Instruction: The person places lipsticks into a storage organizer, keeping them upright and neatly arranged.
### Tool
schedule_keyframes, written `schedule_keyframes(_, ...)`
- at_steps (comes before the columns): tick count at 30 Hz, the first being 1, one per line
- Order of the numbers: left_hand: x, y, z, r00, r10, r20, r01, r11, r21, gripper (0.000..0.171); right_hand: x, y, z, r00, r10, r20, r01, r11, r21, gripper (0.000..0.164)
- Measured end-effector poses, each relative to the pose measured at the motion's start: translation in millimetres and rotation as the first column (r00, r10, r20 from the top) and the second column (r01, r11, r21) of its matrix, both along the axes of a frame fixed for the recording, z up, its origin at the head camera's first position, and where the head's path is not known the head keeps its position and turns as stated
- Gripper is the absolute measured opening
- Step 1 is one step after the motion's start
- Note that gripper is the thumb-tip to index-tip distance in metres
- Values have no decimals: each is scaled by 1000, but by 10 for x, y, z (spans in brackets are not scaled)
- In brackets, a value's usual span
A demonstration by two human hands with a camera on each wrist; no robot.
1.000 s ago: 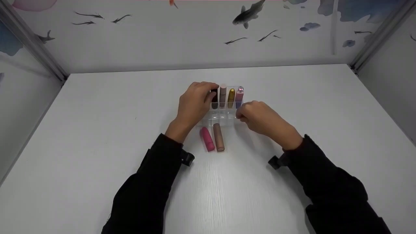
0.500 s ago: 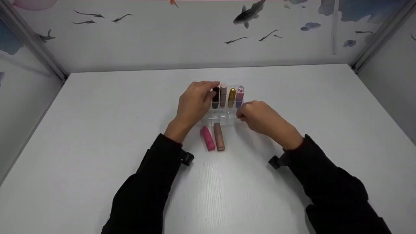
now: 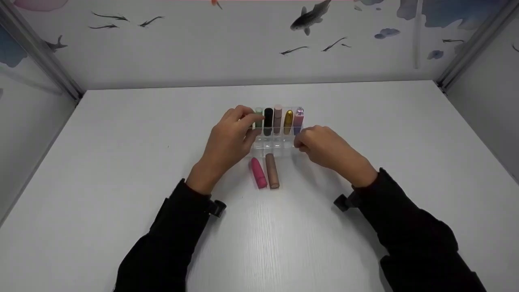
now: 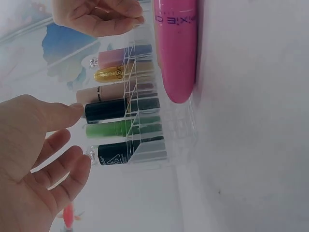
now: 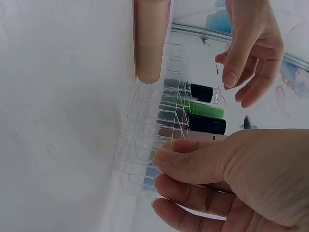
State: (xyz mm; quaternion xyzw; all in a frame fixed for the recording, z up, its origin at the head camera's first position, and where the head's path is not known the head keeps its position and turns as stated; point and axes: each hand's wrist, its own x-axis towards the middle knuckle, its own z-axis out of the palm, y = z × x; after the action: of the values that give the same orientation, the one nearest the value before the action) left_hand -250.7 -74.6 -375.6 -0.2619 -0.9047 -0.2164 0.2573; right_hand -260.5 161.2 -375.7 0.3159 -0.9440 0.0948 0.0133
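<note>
A clear plastic lipstick holder (image 3: 284,153) stands on the table with a row of lip tubes in its back slots. Among them are a black-capped tube (image 3: 268,117), a green tube (image 4: 108,129), a gold lipstick (image 3: 288,118) and a pink tube with a jewelled top (image 3: 299,117). My left hand (image 3: 229,136) is at the holder's left end, its fingers loosely bent and apart beside the green and black-capped tubes. With thumb and forefinger, my right hand (image 3: 326,148) pinches the holder's right front edge. A pink lipstick (image 3: 258,173) and a beige tube (image 3: 272,171) lie in front of it.
The white table (image 3: 121,162) extends around the holder on all sides. Behind it rises a white panel (image 3: 182,52) printed with fish. Metal posts (image 3: 470,48) stand at the back corners. Each sleeve has a small black camera at the wrist.
My left hand has let go of the black-capped tube and moved left and slightly toward me, uncovering the green tube. My right hand stays at the holder's edge.
</note>
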Motion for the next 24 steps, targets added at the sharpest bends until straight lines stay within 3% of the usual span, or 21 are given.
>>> schedule_keyframes(5,71,-123,-63,1000,2,-6,-3,996,-87,13,7,-6,0,1000,1,-11,-1,1000,6,14)
schedule_keyframes(14,75,-190,-148,990,62,129,-35,979,-200,11,15,4,-4,1000,-11,-5,11,1000,12,15)
schedule_keyframes(24,120,-150,-138,960,123,253,-52,961,-271,12,3,-15,-6,1000,-15,10,15,1000,11,14)
